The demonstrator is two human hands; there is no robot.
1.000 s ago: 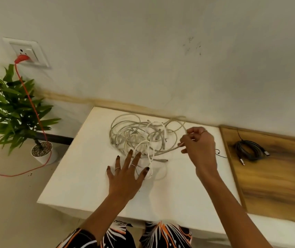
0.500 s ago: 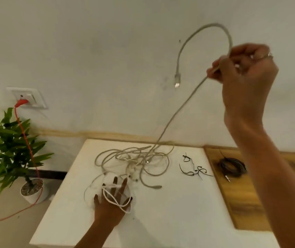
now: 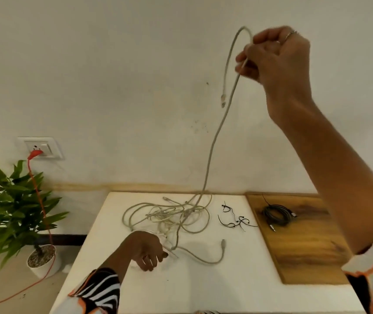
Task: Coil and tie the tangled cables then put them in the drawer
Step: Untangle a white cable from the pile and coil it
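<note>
Head view is showing the right hand (image 3: 278, 57) raised high in front of the wall, its fingers (image 3: 246, 64) pinching together on a thin grey data cable (image 3: 212, 150) a little way below the cable's free end. From this pinch the short end is arching up and over, and its small plug (image 3: 223, 99) is hanging free just left of the hand. The long part is running down and slightly to the left, almost vertical, until it is meeting the tangled heap of pale grey and white cables (image 3: 169, 218) lying on the white tabletop (image 3: 203, 286). So the cable's long axis is going from the high hand straight down to the heap, and the knot that is holding it is well below the right fingers. The left hand (image 3: 146, 251) is much nearer to this heap: it is resting at the near edge, fingers curled loosely down, touching thin white strands; whether it is really gripping them, I cannot tell. I judge this hand must be holding the heap down. A second plug end (image 3: 223, 242) is lying loose on the table, right of the left hand.
</note>
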